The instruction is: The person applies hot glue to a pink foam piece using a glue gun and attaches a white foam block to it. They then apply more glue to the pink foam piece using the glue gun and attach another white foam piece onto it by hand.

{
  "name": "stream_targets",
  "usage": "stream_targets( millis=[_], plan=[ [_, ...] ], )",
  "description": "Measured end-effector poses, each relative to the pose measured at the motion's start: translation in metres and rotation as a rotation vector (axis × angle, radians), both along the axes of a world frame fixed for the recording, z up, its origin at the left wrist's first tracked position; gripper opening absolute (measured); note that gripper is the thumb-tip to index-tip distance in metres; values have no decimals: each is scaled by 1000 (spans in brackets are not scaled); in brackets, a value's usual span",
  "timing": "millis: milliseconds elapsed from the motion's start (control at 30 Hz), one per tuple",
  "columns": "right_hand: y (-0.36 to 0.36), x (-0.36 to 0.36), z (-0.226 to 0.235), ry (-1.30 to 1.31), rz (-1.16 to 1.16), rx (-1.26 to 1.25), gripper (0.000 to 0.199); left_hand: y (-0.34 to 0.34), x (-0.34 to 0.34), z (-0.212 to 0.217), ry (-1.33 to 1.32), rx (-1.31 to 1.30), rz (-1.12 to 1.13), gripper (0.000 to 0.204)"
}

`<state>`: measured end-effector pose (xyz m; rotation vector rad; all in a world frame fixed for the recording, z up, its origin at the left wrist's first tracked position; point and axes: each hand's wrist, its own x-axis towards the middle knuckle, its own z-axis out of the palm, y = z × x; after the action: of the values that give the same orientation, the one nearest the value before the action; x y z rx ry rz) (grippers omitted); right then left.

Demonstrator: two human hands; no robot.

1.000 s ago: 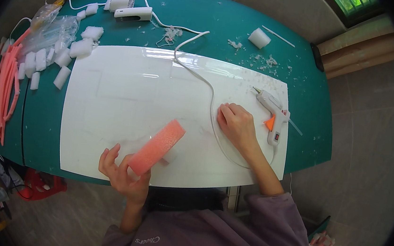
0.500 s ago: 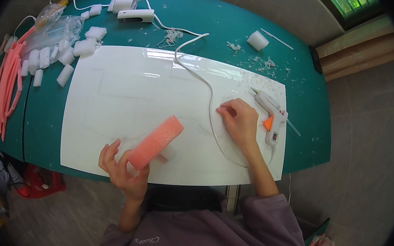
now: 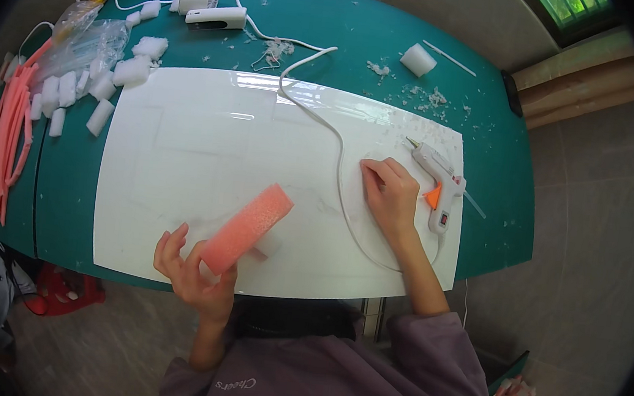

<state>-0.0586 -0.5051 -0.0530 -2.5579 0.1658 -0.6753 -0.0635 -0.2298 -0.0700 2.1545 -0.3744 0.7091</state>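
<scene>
- L hand (image 3: 192, 266): fingers wrapped on lower end of pink foam block (image 3: 247, 228), tilted over white sheet (image 3: 184, 155).
- R hand (image 3: 388, 193): flat on sheet, fingers spread, holding nothing, just beside glue gun (image 3: 437, 180).
- Teal tabletop (image 3: 349, 18) beneath.

Bright and even, with soft glare along the far edge of the white sheet (image 3: 267, 86). Sharp at centre. Bent and dark toward the rim.

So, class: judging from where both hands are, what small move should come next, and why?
Probably the right hand shifts sideways to grasp the glue gun: it rests flat on the white board just beside it, while the left hand holds the pink foam block ready.
</scene>
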Motion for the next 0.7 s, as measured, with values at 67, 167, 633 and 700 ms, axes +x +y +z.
stream_targets(
  millis=[67,167,633,700],
  plan=[
    [3,0,2,-25,-36,111,12,0,1,0,0,9,7,37],
    [2,0,4,-3,-86,222,15,0,-1,1,13,11,2,37],
    [-5,6,0,53,-13,101,14,0,0,0,4,29,1,35],
    [-6,6,1,98,0,173,11,0,0,0,0,29,-3,35]
  ],
)
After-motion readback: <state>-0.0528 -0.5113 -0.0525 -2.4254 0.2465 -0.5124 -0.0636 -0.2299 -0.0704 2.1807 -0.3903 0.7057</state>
